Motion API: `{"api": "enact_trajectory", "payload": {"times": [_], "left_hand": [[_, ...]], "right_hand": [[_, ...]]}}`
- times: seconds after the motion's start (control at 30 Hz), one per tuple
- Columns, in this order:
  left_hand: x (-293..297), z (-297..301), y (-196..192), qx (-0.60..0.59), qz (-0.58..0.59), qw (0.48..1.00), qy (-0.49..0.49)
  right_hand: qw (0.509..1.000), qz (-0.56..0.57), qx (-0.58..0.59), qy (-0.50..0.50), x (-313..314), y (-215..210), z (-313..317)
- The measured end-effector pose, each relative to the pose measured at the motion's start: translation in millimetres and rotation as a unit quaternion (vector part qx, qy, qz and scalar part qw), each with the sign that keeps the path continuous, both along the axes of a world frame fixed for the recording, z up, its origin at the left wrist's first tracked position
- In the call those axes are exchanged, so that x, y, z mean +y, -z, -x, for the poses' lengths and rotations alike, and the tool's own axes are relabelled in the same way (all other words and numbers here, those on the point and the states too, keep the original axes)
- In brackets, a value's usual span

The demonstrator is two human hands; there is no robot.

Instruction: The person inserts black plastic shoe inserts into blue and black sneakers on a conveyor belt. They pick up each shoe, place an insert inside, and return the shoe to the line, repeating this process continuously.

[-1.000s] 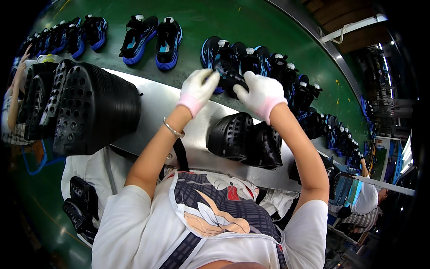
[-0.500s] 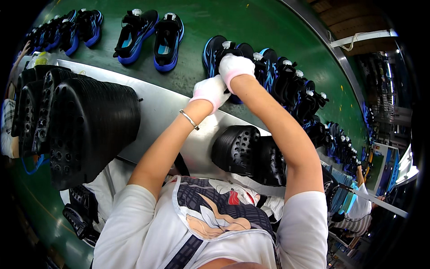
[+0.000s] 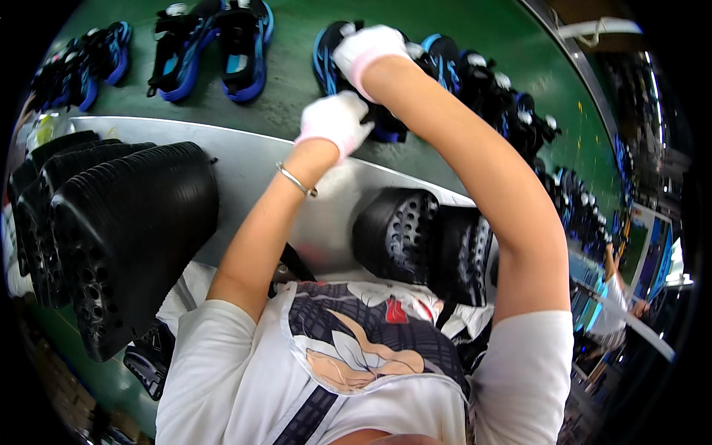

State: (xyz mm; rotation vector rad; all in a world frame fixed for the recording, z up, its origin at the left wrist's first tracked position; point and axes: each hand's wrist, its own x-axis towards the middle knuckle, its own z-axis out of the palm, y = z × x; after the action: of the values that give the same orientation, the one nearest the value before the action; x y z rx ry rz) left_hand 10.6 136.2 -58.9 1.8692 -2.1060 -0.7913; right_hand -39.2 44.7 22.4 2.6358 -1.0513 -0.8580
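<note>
Left hand (image 3: 335, 122) half-curled, right hand (image 3: 371, 52) arching over black-blue shoes (image 3: 324, 65), can't tell either's hold; nested black shells (image 3: 148, 208) sit left of both!

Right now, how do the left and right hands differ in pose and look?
The left hand is nearer the metal ledge; the right hand reaches farther out, partly covering a black-and-blue shoe in this view. The left forearm wears a silver bangle; the right forearm looks bare. Both hands wear white gloves with pink cuffs.
</note>
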Motion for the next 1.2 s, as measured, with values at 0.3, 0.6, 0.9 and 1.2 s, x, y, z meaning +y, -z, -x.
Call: {"api": "enact_trajectory", "payload": {"times": [0.3, 0.6, 0.9, 1.2], "left_hand": [[-5, -7, -8, -0.002, 0.009, 0.999, -0.043], [35, -20, -28, -0.008, 0.214, 0.962, -0.172], [75, -15, -55, 0.193, 0.173, 0.96, -0.103], [93, 0, -98, 0.462, -0.042, 0.885, -0.038]], "right_hand": [[0.983, -0.07, -0.164, 0.043, 47, -56, 49], [0.901, -0.016, -0.431, 0.045, 198, -114, 200], [0.89, -0.006, -0.45, 0.074, 223, -89, 212], [0.872, -0.009, -0.484, 0.078, 228, -124, 203]]}}
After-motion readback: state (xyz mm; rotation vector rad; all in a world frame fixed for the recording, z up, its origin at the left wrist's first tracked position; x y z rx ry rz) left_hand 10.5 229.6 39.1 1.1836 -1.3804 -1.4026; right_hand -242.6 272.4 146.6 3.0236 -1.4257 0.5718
